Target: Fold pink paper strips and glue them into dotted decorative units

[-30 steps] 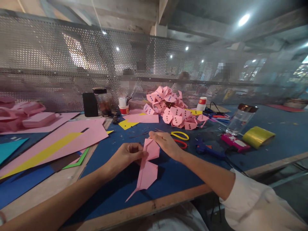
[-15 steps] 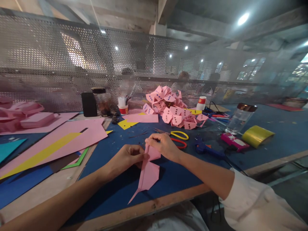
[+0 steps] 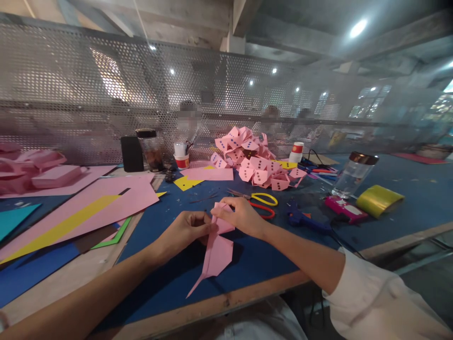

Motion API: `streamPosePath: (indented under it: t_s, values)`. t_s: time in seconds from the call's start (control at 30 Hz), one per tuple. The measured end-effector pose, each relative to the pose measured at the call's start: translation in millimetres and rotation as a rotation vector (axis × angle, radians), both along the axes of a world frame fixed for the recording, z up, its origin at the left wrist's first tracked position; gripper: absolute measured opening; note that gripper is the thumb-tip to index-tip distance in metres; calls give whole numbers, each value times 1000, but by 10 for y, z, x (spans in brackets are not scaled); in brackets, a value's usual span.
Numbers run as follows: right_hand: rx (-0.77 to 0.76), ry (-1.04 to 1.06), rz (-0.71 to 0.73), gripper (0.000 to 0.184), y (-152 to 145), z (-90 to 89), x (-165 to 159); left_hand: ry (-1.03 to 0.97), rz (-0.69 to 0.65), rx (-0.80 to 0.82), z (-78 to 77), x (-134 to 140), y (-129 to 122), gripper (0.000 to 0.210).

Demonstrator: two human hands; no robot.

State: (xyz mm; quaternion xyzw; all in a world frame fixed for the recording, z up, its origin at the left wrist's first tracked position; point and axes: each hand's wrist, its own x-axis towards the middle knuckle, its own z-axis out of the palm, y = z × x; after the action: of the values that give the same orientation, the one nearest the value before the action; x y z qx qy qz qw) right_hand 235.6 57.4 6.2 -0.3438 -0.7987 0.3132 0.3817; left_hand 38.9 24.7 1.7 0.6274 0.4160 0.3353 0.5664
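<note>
At the worktop (image 3: 264, 264) you have one folded pink paper (image 3: 219, 255), long axis running away from you, left edge pinched by your left hand (image 3: 182, 238), far end by your right hand (image 3: 246, 218).

Dim light with overhead glare
A ceiling lamp (image 3: 358, 28) flares high beyond the right grip (image 3: 244, 216); soft shadow darkens the tabletop (image 3: 262, 257) below it; the perforated screen (image 3: 130, 85) farther off looks hazy.

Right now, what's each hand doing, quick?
Left hand: closed, pinching the pink paper cutout at its left edge.
Right hand: closed, fingers on the same cutout's upper part.
</note>
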Motion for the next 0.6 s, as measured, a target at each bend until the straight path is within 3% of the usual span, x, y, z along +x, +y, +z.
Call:
streamPosePath:
  t_s: [0.33, 0.6]
  values:
    - [-33, 57, 39, 34, 8, 11, 14, -34, -26, -31, 7, 3, 1, 24]
    - [-100, 199, -20, 38, 29, 41, 33, -11, -39, -12, 21, -12, -26, 22]
